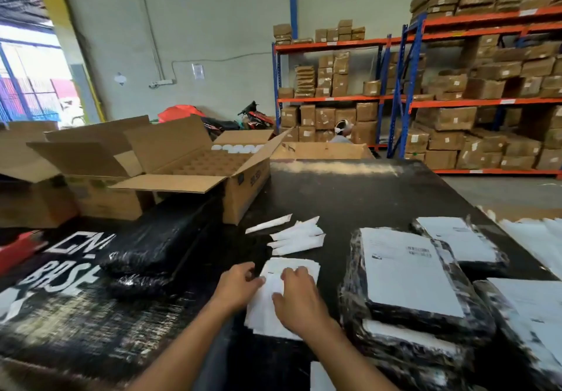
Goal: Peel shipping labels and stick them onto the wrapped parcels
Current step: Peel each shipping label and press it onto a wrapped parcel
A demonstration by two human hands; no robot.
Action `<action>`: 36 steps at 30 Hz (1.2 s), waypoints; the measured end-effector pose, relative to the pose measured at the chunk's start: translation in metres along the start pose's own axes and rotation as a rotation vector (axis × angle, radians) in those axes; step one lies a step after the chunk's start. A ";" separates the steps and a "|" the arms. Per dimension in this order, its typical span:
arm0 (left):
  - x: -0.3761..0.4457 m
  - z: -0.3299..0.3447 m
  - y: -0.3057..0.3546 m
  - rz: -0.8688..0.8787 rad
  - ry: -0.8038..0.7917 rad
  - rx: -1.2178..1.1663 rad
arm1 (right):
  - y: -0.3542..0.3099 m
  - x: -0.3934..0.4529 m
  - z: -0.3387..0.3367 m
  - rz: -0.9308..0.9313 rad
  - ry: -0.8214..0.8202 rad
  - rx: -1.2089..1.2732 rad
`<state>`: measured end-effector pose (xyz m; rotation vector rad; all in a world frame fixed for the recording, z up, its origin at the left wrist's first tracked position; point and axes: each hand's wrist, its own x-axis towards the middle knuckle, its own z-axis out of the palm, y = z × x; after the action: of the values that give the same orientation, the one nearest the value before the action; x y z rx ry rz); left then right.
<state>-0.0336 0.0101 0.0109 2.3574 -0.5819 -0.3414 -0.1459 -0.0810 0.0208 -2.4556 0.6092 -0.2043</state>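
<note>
Both hands are working at the label pile, trying to get one label free.

The pile of white labels [282, 296] lies on the black worktop [349, 196], low in the middle of the frame. The left hand [238, 287] pinches the pile's left edge with curled fingers; the right hand [299, 296] rests on top, fingers bent, pressing down. Next comes peeling one off its backing. Torn strips [296, 235] lie just above. Wrapped parcels with labels [410, 275] sit to the right, bare black parcels [152, 247] to the left.
</note>
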 end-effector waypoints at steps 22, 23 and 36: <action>0.040 0.016 -0.045 0.296 -0.229 0.053 | 0.033 0.041 0.027 0.478 0.306 0.233; 0.039 0.016 -0.044 0.300 -0.233 0.052 | 0.033 0.042 0.027 0.484 0.319 0.237; 0.044 -0.026 0.001 0.367 -0.167 -0.154 | 0.001 0.033 0.005 0.124 0.636 0.342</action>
<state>0.0140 0.0020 0.0272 2.0359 -1.0123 -0.4005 -0.1161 -0.0950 0.0162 -1.9933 0.8986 -0.9753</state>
